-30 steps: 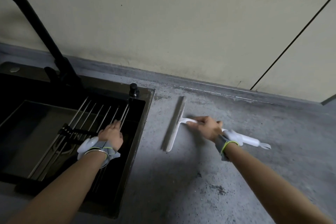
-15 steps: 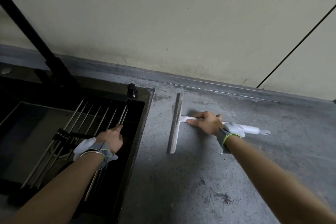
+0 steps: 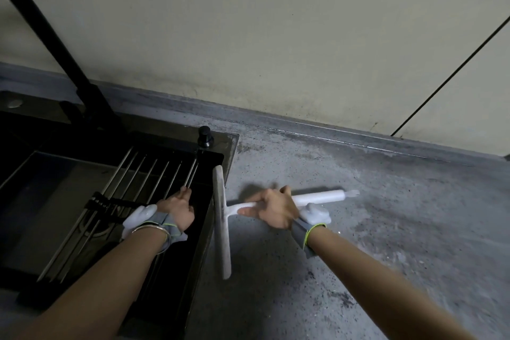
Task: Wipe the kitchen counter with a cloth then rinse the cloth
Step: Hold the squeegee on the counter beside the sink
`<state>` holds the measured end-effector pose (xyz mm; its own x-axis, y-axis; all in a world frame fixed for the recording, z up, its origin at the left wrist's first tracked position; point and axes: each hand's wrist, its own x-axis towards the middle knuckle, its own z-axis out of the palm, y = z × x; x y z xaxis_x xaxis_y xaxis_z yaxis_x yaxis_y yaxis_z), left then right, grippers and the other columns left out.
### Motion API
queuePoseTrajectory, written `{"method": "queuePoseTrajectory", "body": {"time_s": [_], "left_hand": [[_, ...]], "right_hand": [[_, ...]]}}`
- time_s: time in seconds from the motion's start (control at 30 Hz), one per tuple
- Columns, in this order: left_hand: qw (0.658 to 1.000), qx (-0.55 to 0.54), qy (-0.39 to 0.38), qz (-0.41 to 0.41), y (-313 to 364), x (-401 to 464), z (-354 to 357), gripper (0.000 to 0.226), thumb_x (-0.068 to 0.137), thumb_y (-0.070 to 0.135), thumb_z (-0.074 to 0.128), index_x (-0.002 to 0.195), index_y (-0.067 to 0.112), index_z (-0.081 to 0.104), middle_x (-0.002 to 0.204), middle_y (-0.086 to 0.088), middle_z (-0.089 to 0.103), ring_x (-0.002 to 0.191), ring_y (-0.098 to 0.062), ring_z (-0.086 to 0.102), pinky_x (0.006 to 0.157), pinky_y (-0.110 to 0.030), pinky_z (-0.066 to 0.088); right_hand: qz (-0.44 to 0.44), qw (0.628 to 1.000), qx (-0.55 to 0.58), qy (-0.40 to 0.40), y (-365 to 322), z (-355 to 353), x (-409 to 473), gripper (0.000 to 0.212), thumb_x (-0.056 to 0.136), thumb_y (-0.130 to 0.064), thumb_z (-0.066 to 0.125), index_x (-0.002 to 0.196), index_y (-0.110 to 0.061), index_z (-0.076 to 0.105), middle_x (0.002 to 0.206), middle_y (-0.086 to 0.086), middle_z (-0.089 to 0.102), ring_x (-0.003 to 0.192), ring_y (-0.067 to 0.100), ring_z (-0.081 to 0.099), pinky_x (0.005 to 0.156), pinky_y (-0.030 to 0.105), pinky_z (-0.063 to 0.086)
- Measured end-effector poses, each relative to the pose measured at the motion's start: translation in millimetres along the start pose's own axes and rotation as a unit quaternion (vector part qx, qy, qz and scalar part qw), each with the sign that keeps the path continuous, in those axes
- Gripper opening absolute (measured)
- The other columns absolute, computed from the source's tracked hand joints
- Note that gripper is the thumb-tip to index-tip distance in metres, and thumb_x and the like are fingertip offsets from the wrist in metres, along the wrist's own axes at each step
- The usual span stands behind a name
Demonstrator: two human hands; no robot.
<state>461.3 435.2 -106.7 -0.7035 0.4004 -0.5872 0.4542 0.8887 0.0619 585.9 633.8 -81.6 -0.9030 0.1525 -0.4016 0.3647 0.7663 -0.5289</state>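
Grey speckled bench lies under my white squeegee, its blade at the sink edge, so this pass is nearly spent. My right hand grips its handle; my left hand holds the rods of the sink rack. No cloth shows, so rinsing remains. Open bench stretches rightward; the wall bounds the back.

You face a plain cream wall crossed by a thin dark diagonal line, perhaps a panel seam. The light is dim, with a grey upstand along the wall's foot.
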Motion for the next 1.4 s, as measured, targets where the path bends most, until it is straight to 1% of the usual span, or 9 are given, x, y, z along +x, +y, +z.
{"method": "queuePoseTrajectory", "body": {"time_s": [0.1,0.17,0.23,0.3,0.57,0.7,0.8,1.1,1.4], "left_hand": [[1.000,-0.006,0.001,0.004,0.0,0.9,0.5,0.056,0.102,0.026,0.028,0.152,0.015,0.006,0.160,-0.002,-0.002,0.146,-0.019,0.014,0.115,-0.034,0.023],[1.000,-0.010,0.001,0.004,-1.3,1.5,0.3,0.056,0.102,0.026,0.028,0.152,0.015,0.007,0.160,-0.002,-0.002,0.146,-0.019,0.014,0.116,-0.034,0.023],[1.000,-0.013,-0.003,0.007,-3.5,1.8,-0.7,0.057,0.102,0.028,0.028,0.152,0.015,0.006,0.160,-0.001,-0.002,0.146,-0.019,0.014,0.115,-0.033,0.025],[1.000,-0.018,-0.011,0.010,-4.7,1.9,-1.2,0.057,0.102,0.029,0.028,0.153,0.015,0.004,0.160,0.000,-0.002,0.146,-0.019,0.014,0.114,-0.032,0.026],[1.000,-0.024,-0.018,0.009,-3.1,2.4,0.5,0.056,0.103,0.027,0.027,0.152,0.014,0.004,0.160,-0.001,-0.004,0.147,-0.018,0.010,0.116,-0.033,0.022],[1.000,-0.017,-0.024,0.004,-1.6,4.1,0.8,0.057,0.103,0.028,0.026,0.152,0.013,0.003,0.160,-0.002,-0.005,0.147,-0.019,0.009,0.116,-0.035,0.021],[1.000,-0.017,-0.022,0.003,-2.0,4.9,1.1,0.057,0.103,0.029,0.027,0.152,0.014,0.005,0.160,-0.002,-0.003,0.147,-0.019,0.011,0.116,-0.035,0.022],[1.000,-0.004,-0.002,0.000,5.0,-0.2,2.9,0.055,0.104,0.027,0.024,0.152,0.010,0.004,0.160,-0.004,-0.004,0.147,-0.017,0.007,0.115,-0.031,0.020],[1.000,-0.003,0.008,-0.014,9.2,0.9,5.0,0.055,0.103,0.029,0.027,0.152,0.012,0.007,0.160,-0.004,-0.004,0.148,-0.016,0.005,0.118,-0.032,0.018]], "right_hand": [[0.035,0.998,0.045,0.036,10.0,-13.2,-0.9,0.039,0.082,-0.060,0.055,0.112,-0.037,0.065,0.113,-0.011,0.064,0.106,0.015,0.042,0.081,0.034,0.017],[0.074,0.992,0.061,0.083,25.7,-29.3,-0.1,0.039,0.082,-0.062,0.053,0.110,-0.039,0.065,0.115,-0.010,0.065,0.113,0.017,0.048,0.091,0.036,0.016],[0.106,0.982,0.076,0.135,45.0,-46.7,-1.5,0.023,0.082,-0.065,0.050,0.096,-0.052,0.063,0.115,-0.011,0.066,0.117,0.019,0.051,0.105,0.046,0.011],[0.141,0.970,0.097,0.174,67.5,-61.5,-2.7,0.009,0.081,-0.067,0.050,0.076,-0.064,0.057,0.113,-0.012,0.067,0.122,0.022,0.048,0.109,0.052,0.003],[0.210,0.962,0.082,0.153,119.3,-74.4,7.3,0.033,0.072,-0.079,0.049,0.078,-0.051,0.065,0.108,-0.010,0.069,0.121,0.025,0.050,0.110,0.051,0.008],[0.172,0.972,0.105,0.120,110.0,-70.4,23.3,0.053,0.067,-0.079,0.052,0.101,-0.043,0.068,0.119,-0.003,0.065,0.125,0.032,0.044,0.109,0.051,0.021],[0.141,0.981,0.078,0.107,91.9,-66.4,37.1,0.049,0.074,-0.073,0.052,0.111,-0.043,0.064,0.127,-0.004,0.060,0.127,0.033,0.039,0.106,0.046,0.021],[0.075,0.992,0.026,0.094,48.7,-54.6,48.4,0.040,0.086,-0.060,0.048,0.115,-0.037,0.064,0.127,-0.008,0.060,0.126,0.019,0.045,0.110,0.047,0.009],[-0.019,1.000,-0.004,-0.010,16.1,-30.9,37.1,0.035,0.082,-0.057,0.058,0.108,-0.035,0.068,0.107,-0.016,0.068,0.098,0.008,0.050,0.082,0.027,0.020]]}}
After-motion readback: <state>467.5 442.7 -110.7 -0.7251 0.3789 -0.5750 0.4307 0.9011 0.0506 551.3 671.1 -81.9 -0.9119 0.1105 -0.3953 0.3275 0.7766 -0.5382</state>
